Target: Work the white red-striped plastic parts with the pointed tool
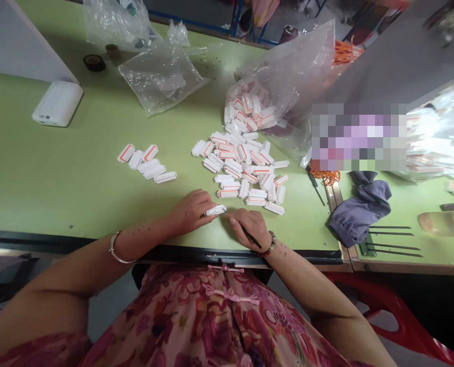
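Note:
My left hand [192, 211] pinches a small white plastic piece [215, 210] with rows of dark holes, just above the table's near edge. A slim black pointed tool [250, 235], pen-like in shape, rests in the closed fingers of my right hand [250, 227]. Its tip meets the right end of the white piece; whether it touches cannot be seen. Beyond my hands lies a loose pile of similar white pieces [246, 168], many with an orange-red stripe. To the left, a smaller group of these pieces [146, 165] lies apart.
A clear bag [288, 66] spills white pieces behind the pile. An empty-looking clear bag [161, 76], a black tape roll [94, 62] and a white box-shaped device [58, 103] stand farther left. On the right are a grey-purple cloth [359, 209] and a dark tool [316, 186].

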Tool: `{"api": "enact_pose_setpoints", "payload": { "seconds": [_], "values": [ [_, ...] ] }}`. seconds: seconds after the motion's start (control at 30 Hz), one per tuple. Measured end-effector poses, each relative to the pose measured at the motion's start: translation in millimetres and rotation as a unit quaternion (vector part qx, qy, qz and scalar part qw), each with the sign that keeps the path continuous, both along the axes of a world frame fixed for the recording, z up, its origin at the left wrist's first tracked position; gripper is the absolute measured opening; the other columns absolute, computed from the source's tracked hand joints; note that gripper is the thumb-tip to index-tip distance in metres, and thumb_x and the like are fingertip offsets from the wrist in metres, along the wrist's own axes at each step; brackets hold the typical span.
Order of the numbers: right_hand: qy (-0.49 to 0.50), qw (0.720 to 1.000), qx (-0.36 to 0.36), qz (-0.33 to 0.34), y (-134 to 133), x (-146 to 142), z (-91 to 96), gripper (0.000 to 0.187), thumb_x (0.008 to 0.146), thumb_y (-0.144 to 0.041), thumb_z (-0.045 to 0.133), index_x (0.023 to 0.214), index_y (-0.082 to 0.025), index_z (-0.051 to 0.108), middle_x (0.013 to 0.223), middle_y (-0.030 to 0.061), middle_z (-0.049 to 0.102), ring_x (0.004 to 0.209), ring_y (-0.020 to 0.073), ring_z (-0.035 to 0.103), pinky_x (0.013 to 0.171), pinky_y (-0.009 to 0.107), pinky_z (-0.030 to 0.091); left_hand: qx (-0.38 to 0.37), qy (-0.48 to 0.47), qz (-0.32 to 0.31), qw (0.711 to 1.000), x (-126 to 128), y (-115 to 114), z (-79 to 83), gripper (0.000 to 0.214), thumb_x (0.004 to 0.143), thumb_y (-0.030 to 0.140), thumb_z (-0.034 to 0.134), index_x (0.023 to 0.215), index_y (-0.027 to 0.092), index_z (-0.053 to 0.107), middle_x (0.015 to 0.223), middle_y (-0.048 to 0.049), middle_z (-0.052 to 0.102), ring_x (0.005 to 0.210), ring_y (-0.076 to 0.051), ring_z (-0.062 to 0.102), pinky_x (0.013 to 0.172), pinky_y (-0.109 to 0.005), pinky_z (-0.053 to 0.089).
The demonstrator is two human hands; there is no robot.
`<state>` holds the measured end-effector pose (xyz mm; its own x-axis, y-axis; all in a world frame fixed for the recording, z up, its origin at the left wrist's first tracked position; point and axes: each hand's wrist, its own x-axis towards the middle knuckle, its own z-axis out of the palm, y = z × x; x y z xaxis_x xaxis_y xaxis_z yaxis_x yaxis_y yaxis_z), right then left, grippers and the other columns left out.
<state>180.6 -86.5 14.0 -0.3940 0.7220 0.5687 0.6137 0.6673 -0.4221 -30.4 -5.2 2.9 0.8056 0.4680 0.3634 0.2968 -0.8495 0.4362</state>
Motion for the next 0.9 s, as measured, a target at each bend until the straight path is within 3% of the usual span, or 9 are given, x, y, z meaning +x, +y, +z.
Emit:
{"api": "enact_pose_setpoints", "payload": {
  "seconds": [0.2, 0.37, 0.9],
  "values": [
    [-0.001, 0.998, 0.008, 0.067, 2, -4, 5.4, 0.023, 0.091, -0.013, 0.050, 0.113, -0.016, 0.058, 0.087, 0.0074, 0.072, 0.080, 0.0154, 0.068, 0.072, 0.027, 0.056, -0.018, 0.000, -0.013, 1.000, 0, 0, -2.6, 0.028, 0.097, 0.035, 0.046, 0.093, 0.014, 0.064, 0.085, -0.0075, 0.058, 0.080, -0.018, 0.049, 0.074, -0.031, 0.041],
    [-0.003, 0.997, -0.010, 0.081, 3, -5, 5.7, 0.024, 0.092, -0.014, 0.052, 0.115, -0.017, 0.058, 0.091, 0.0079, 0.072, 0.084, 0.0158, 0.069, 0.075, 0.028, 0.057, -0.012, 0.017, -0.021, 1.000, 0, 0, -3.1, 0.029, 0.097, 0.035, 0.045, 0.095, 0.013, 0.064, 0.086, -0.0082, 0.058, 0.081, -0.019, 0.049, 0.074, -0.032, 0.041],
    [-0.064, 0.997, 0.003, 0.044, -3, -12, 7.6, 0.017, 0.093, -0.013, 0.047, 0.099, -0.014, 0.063, 0.080, 0.0075, 0.070, 0.073, 0.0170, 0.064, 0.068, 0.031, 0.054, 0.080, 0.100, -0.022, 0.992, 3, -8, 4.3, 0.027, 0.097, 0.034, 0.046, 0.094, 0.012, 0.062, 0.087, -0.0086, 0.057, 0.084, -0.022, 0.045, 0.077, -0.034, 0.038]
  ]
}}
